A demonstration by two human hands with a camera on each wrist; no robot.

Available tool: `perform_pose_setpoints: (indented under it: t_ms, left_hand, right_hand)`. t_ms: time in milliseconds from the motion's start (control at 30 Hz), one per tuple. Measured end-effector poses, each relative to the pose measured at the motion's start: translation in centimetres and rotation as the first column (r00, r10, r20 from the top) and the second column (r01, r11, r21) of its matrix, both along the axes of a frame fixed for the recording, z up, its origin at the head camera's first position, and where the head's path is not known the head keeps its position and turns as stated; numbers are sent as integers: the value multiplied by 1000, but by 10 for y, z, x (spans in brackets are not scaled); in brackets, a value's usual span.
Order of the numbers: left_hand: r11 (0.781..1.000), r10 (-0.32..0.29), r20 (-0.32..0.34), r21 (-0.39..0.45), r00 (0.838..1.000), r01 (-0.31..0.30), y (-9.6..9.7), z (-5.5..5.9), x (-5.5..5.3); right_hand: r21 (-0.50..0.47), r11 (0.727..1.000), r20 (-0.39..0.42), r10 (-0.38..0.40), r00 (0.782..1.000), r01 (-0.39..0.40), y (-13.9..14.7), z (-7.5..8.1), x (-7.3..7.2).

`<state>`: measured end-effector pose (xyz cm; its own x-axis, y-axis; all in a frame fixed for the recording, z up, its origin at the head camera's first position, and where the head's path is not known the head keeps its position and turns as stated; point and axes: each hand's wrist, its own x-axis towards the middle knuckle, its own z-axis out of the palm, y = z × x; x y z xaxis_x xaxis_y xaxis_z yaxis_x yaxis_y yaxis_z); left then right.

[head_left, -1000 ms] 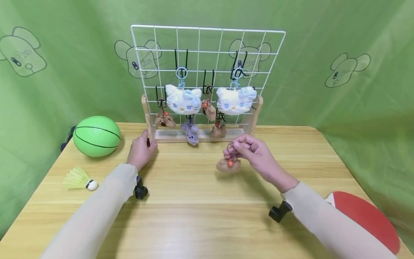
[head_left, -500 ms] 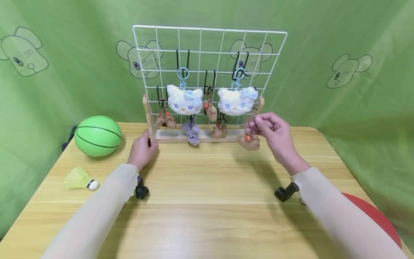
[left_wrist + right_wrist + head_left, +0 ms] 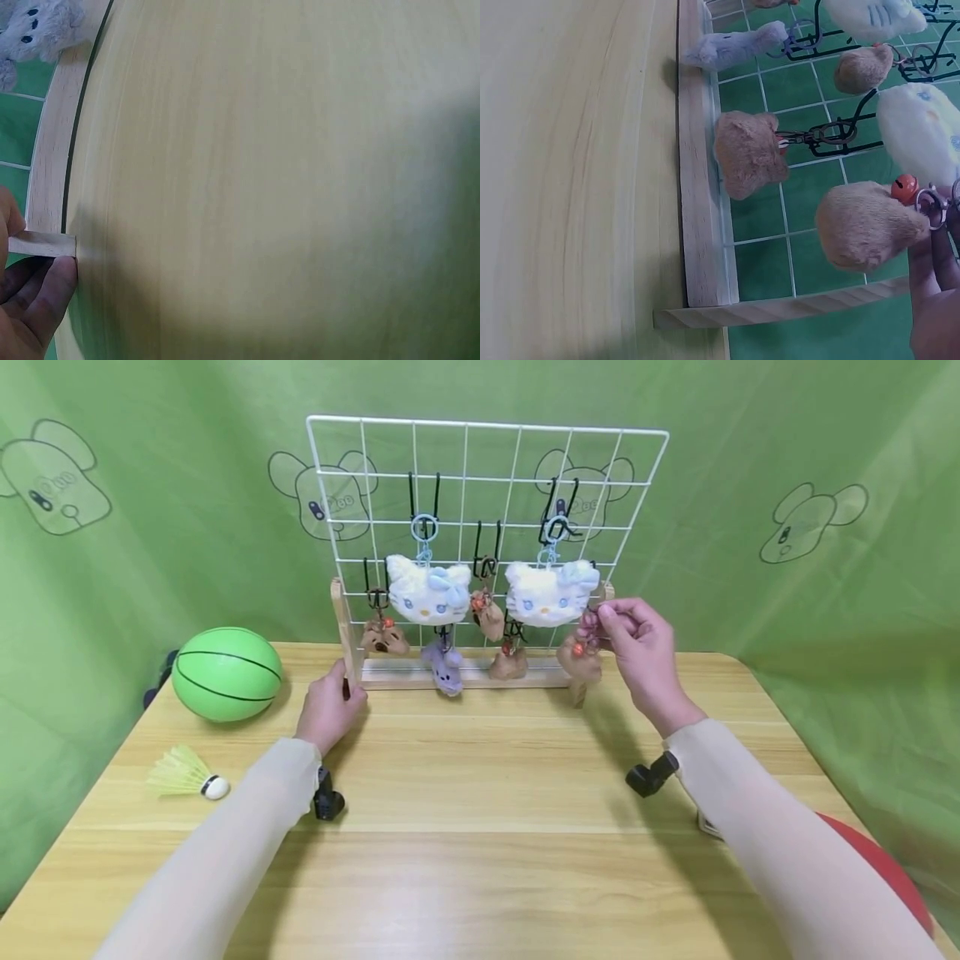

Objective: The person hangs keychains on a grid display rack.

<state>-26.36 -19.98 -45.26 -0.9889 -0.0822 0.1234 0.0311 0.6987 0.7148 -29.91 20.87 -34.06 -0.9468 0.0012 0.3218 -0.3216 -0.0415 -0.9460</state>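
Observation:
My left hand [image 3: 327, 710] grips the wooden foot [image 3: 45, 244] at the left end of a white wire grid display rack [image 3: 543, 680], thumb on one side and fingers on the other. My right hand [image 3: 639, 647] pinches the metal ring of a brown plush keychain [image 3: 866, 225] with an orange bell [image 3: 904, 188]. This keychain hangs in front of the rack's right wooden upright. Two white cat plush keychains [image 3: 427, 593] hang from black hooks. Lower down are several brown plush keychains [image 3: 508, 665] and a purple plush keychain [image 3: 444, 668], also on hooks.
A green ball [image 3: 227, 675] and a yellow shuttlecock [image 3: 187, 774] lie on the left of the wooden table [image 3: 450, 868]. At the right, a red paddle [image 3: 881, 864] is partly hidden under my right forearm. Green curtain [image 3: 810, 610] surrounds the table's back and sides.
My right hand has lifted the brown plush keychain from over the tabletop, up and to the right, to the rack's right end. The left hand has kept its grip on the rack.

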Motion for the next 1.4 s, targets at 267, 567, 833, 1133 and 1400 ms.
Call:
perform_pose_setpoints:
  t_ms: [267, 567, 833, 1133, 1400]
  left_hand:
    - [1000, -2, -4, 2, 1000, 2, 0, 0, 0]
    - [1000, -1, -17, -11, 1000, 1, -1, 0, 0]
    - [1000, 1, -14, -10, 1000, -1, 1, 1, 1]
    - [1000, -3, -9, -7, 1000, 3, -1, 1, -1]
    - [1000, -10, 0, -7, 1000, 10, -1, 0, 0]
  right_hand:
    - [104, 986, 61, -138, 989, 132, -10, 1, -11]
    - [250, 927, 15, -294, 956, 281, -21, 3, -19]
    - [289, 920, 18, -283, 959, 266, -25, 0, -22]
    - [343, 907, -8, -257, 966, 244, -21, -2, -17]
    - [372, 904, -43, -211, 977, 211, -9, -4, -9]
